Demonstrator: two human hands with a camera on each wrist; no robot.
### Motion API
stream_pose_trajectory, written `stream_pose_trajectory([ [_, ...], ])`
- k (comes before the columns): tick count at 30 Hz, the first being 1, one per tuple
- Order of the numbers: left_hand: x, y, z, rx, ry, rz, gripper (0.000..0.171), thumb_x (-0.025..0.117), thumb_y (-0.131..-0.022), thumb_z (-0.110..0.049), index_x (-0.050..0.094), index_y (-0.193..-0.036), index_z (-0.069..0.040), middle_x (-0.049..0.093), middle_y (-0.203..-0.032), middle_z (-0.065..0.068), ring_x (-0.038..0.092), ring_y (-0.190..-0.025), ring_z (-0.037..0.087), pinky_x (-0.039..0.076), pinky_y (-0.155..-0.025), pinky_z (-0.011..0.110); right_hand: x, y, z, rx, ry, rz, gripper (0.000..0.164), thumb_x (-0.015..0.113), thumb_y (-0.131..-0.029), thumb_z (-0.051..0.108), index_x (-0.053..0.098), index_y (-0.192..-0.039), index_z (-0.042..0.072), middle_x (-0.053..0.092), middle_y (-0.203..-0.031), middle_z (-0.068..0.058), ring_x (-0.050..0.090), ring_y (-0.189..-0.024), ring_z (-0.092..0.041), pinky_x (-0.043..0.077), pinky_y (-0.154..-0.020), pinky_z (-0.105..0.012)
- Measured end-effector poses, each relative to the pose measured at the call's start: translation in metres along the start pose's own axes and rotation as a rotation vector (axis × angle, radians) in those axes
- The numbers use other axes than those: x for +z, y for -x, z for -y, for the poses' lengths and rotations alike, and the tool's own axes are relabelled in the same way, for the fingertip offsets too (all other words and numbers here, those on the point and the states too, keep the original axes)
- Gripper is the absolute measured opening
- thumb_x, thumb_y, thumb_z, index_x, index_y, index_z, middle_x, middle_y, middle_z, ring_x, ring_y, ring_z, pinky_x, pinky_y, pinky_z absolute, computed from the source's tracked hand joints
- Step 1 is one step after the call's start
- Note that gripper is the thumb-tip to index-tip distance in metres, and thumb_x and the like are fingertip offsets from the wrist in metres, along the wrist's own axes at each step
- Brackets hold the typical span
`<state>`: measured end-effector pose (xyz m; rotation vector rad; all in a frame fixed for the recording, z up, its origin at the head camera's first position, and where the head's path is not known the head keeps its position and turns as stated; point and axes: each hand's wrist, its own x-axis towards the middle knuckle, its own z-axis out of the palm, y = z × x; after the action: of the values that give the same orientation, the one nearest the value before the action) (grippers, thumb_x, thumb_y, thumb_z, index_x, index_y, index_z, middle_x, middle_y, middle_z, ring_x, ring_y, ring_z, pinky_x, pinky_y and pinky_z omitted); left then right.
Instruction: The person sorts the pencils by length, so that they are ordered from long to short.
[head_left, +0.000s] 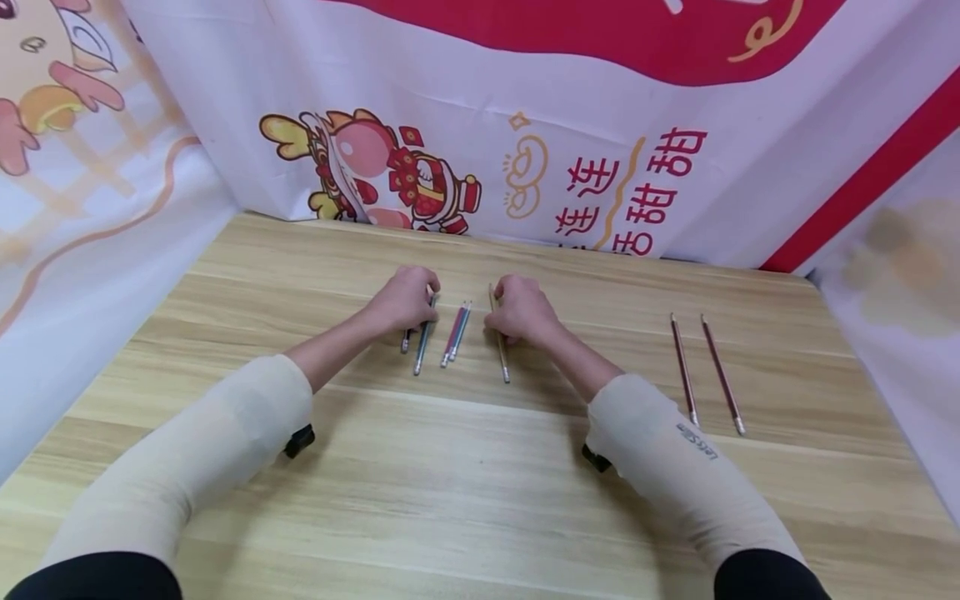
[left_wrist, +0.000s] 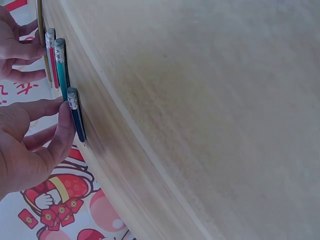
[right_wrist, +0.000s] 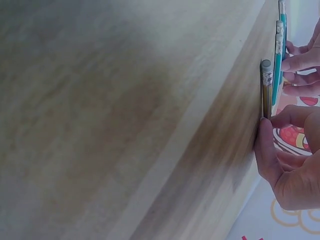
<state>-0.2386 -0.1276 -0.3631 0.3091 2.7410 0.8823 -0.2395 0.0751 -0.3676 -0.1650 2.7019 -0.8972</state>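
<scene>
A screened-off work space; kind of room unclear.
Printed cloths [head_left: 750,192] with cartoons [head_left: 408,175] enclose the wood-grain table [head_left: 465,483] on three sides.

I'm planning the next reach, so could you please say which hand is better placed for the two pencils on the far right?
Likely the right hand: it is nearer the dark red pencils, while the left hand lies farther off. The right pinches a yellowish pencil, though.

Wood-grain table [head_left: 465,483], white printed backdrop [head_left: 465,96], cartoon figure [head_left: 363,158]
</scene>
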Motion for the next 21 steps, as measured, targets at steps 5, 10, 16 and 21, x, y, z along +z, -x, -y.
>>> stream_pose_trajectory([
  [5, 0.0013, -0.0016, -0.0031, -0.014, -0.005, 0.008, 0.043, 0.069, -0.088, 0.009, 0.060, -0.130, 0.012, 0.065, -0.094, 0.019, 0.063, -0.058, 0.017, 0.058, -0.051, 0.023, -0.0013, 0.0002, -0.0021, 0.005, -0.024, 0.003, 0.040, 0.079, -0.086, 0.006, 0.061, -0.121, -0.002, 0.069, -0.095, -0.016, 0.067, -0.057, -0.017, 0.062, -0.052, -0.028],
  [10, 0.0034, -0.0041, -0.0057, -0.033, -0.012, 0.002, 0.047, 0.065, -0.087, 0.011, 0.059, -0.133, 0.011, 0.067, -0.100, 0.023, 0.061, -0.052, 0.014, 0.056, -0.048, 0.023, -0.0022, 0.0004, -0.0062, 0.014, -0.083, 0.008, 0.044, 0.078, -0.088, 0.006, 0.059, -0.128, -0.002, 0.070, -0.091, -0.015, 0.068, -0.060, -0.018, 0.063, -0.053, -0.029],
  [16, 0.0054, -0.0056, -0.0071, -0.054, -0.006, 0.002, 0.048, 0.064, -0.088, 0.012, 0.056, -0.136, 0.011, 0.066, -0.099, 0.022, 0.058, -0.049, 0.012, 0.052, -0.045, 0.021, -0.0047, 0.0043, -0.0088, 0.013, -0.133, 0.018, 0.042, 0.075, -0.090, 0.006, 0.059, -0.128, -0.002, 0.070, -0.089, -0.016, 0.069, -0.063, -0.021, 0.064, -0.055, -0.031],
  [21, 0.0066, -0.0066, -0.0097, -0.056, -0.014, 0.001, 0.049, 0.064, -0.087, 0.011, 0.057, -0.135, 0.011, 0.063, -0.100, 0.019, 0.053, -0.051, 0.012, 0.046, -0.045, 0.020, -0.0081, 0.0070, -0.0098, 0.007, -0.117, 0.026, 0.036, 0.072, -0.092, 0.006, 0.058, -0.125, 0.000, 0.070, -0.086, -0.016, 0.068, -0.063, -0.022, 0.064, -0.056, -0.033],
])
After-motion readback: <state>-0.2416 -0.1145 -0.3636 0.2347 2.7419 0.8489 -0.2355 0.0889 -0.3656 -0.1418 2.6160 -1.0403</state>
